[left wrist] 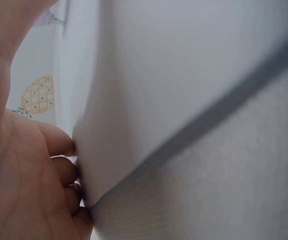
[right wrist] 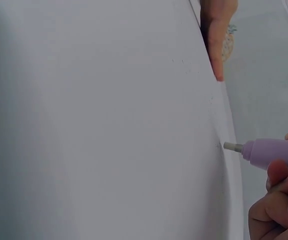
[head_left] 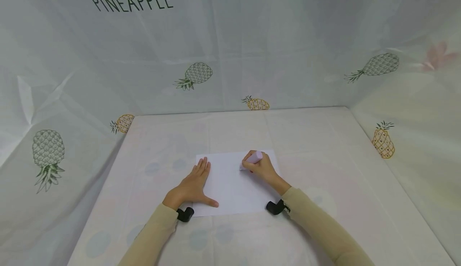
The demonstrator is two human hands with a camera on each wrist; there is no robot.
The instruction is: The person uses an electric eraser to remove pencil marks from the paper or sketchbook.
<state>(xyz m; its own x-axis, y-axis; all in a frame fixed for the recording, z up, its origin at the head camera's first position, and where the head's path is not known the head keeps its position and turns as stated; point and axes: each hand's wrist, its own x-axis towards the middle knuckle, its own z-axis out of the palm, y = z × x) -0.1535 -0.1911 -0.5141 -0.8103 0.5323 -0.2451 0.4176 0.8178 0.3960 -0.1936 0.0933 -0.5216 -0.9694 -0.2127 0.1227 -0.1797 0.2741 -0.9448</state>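
A white sheet of paper (head_left: pixel 230 194) lies on the table. My left hand (head_left: pixel 194 184) rests flat over its left edge, fingers pointing away and thumb spread toward the middle. In the left wrist view the left palm (left wrist: pixel 28 175) and fingertips lie against the paper. My right hand (head_left: pixel 264 168) holds a light purple electric eraser (head_left: pixel 255 157) like a pen, over the sheet's upper right part. In the right wrist view, fingers (right wrist: pixel 279 210) curl round the electric eraser (right wrist: pixel 274 151), its narrow grey tip right at the paper. Small dark specks dot the sheet there.
A pale cloth with faint spots covers the table (head_left: pixel 173 138). Behind and at both sides hangs a white curtain (head_left: pixel 230 37) printed with pineapples. Black wrist cameras (head_left: pixel 185 214) sit at both wrists, close to the sheet's lower edge.
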